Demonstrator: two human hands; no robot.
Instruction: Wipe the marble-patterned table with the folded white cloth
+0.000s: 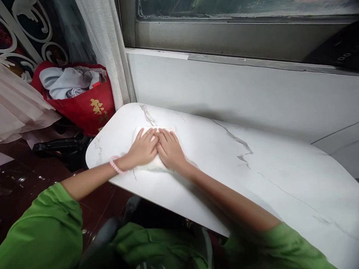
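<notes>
A white cloth (153, 163) lies flat on the white marble-patterned table (213, 157), near its rounded left end. My left hand (144, 147) rests palm down on the cloth with its fingers stretched out, and a pink beaded band circles that wrist. Right beside it my right hand (170, 149) presses flat on the same cloth, fingers extended. The two hands touch at the thumbs and inner fingers. Much of the cloth is covered by them.
A red bag (84, 108) with pale fabric in it stands beyond the table's left end, beside a light curtain (108, 48). Behind the table runs a white wall (224, 89) below a window frame (224, 37). Dark red tiles (98, 196) form the floor.
</notes>
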